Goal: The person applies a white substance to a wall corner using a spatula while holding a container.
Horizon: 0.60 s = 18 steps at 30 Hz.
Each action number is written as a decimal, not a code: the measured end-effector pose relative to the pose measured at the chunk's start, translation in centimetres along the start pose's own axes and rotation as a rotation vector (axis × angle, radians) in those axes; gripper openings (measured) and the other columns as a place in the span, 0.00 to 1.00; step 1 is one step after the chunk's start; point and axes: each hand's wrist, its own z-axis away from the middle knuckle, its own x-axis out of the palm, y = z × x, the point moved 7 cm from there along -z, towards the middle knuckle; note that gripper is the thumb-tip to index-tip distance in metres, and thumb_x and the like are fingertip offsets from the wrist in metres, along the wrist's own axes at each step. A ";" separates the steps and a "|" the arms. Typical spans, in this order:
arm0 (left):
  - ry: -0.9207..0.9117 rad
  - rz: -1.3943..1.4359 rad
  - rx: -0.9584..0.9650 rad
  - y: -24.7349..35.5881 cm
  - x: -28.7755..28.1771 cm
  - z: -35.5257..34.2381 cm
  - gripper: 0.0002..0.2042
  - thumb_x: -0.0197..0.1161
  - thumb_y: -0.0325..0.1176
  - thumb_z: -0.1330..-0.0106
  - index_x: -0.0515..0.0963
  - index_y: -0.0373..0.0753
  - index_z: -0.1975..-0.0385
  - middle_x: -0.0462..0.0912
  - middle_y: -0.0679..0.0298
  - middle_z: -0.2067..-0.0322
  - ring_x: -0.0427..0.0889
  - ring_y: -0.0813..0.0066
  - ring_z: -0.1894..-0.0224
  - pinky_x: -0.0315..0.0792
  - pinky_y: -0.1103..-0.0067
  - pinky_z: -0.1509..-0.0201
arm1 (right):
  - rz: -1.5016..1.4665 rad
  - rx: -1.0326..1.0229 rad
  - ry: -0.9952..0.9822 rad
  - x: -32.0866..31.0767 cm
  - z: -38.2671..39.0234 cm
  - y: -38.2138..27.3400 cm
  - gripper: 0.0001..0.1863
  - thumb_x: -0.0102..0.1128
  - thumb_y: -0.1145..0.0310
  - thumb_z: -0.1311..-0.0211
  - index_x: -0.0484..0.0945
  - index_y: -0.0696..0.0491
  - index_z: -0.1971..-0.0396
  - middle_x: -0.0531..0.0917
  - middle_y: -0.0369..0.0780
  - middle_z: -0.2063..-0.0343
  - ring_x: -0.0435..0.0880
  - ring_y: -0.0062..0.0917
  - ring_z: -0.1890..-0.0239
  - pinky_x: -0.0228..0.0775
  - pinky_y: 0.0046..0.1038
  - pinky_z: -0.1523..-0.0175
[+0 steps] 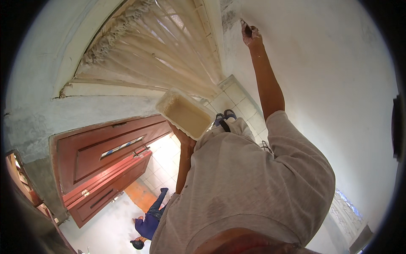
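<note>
Right hand (251, 35) raised high, arm fully stretched, fingers closed round a small dark-handled tool (245, 26) w/ its tip touching the white plastered wall (330, 84), near the wall's edge by the window. Can't tell if tool is a brush or scraper. Left hand (182, 136) lower, cupped under a shallow cream plastic rectangular tray (185, 113), holding it up from beneath at chest level, tray tilted. Person wears a grey short-sleeved shirt (245, 186). Behind tray: beige gathered curtain (160, 55) over a window. Lower left: red-brown wooden double door (105, 165). Far below, on a pale tiled floor (163, 163), another person in blue clothes (149, 222)
</note>
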 end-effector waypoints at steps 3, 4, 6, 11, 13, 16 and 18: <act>-0.094 0.020 -0.032 -0.5 0.3 -0.5 0.32 0.42 0.63 0.22 0.67 0.44 0.31 0.76 0.65 0.40 0.77 0.67 0.40 0.77 0.72 0.37 | 0.047 -0.091 -0.014 -1.3 0.5 -0.9 0.15 0.44 0.70 0.21 0.75 0.69 0.58 0.83 0.60 0.52 0.84 0.53 0.50 0.89 0.41 0.48; -0.121 0.030 -0.038 -0.7 0.9 -0.9 0.32 0.42 0.63 0.22 0.66 0.44 0.31 0.76 0.65 0.40 0.77 0.67 0.39 0.76 0.71 0.37 | 0.151 -0.166 0.067 -3.2 0.5 -1.5 0.15 0.44 0.70 0.20 0.73 0.68 0.60 0.83 0.60 0.53 0.84 0.54 0.50 0.89 0.42 0.48; -0.128 0.050 -0.033 -0.8 0.7 -0.9 0.32 0.42 0.63 0.22 0.66 0.44 0.31 0.76 0.65 0.40 0.77 0.67 0.39 0.76 0.71 0.37 | 0.257 -0.071 0.195 -5.5 1.0 0.2 0.15 0.43 0.69 0.19 0.70 0.67 0.64 0.81 0.61 0.54 0.84 0.55 0.51 0.89 0.42 0.49; -0.158 0.003 0.002 -0.8 0.3 -0.5 0.32 0.40 0.63 0.21 0.64 0.45 0.29 0.74 0.65 0.38 0.75 0.67 0.37 0.75 0.72 0.35 | 0.354 0.059 0.321 -9.3 0.2 3.4 0.19 0.35 0.63 0.17 0.66 0.65 0.63 0.80 0.60 0.56 0.86 0.52 0.56 0.90 0.36 0.59; -0.147 -0.042 -0.006 -0.9 0.1 -1.0 0.32 0.39 0.63 0.21 0.63 0.46 0.28 0.73 0.65 0.37 0.74 0.67 0.37 0.75 0.72 0.35 | 0.223 0.081 0.273 -8.5 -2.2 1.8 0.19 0.36 0.62 0.17 0.67 0.65 0.60 0.80 0.61 0.54 0.85 0.53 0.56 0.90 0.39 0.58; -0.129 -0.087 -0.037 -1.2 -0.5 -1.9 0.33 0.39 0.63 0.21 0.61 0.46 0.27 0.72 0.65 0.36 0.74 0.66 0.36 0.75 0.71 0.35 | 0.185 0.060 0.061 -5.6 -3.8 -2.1 0.20 0.38 0.63 0.18 0.70 0.68 0.52 0.79 0.61 0.48 0.82 0.53 0.47 0.88 0.42 0.50; -0.104 -0.069 -0.035 -1.3 -1.3 -1.3 0.33 0.38 0.63 0.21 0.60 0.46 0.27 0.72 0.65 0.36 0.74 0.66 0.36 0.75 0.71 0.35 | 0.172 0.131 -0.018 -2.7 -2.3 -1.4 0.20 0.39 0.63 0.18 0.70 0.68 0.55 0.78 0.61 0.45 0.81 0.52 0.45 0.87 0.42 0.47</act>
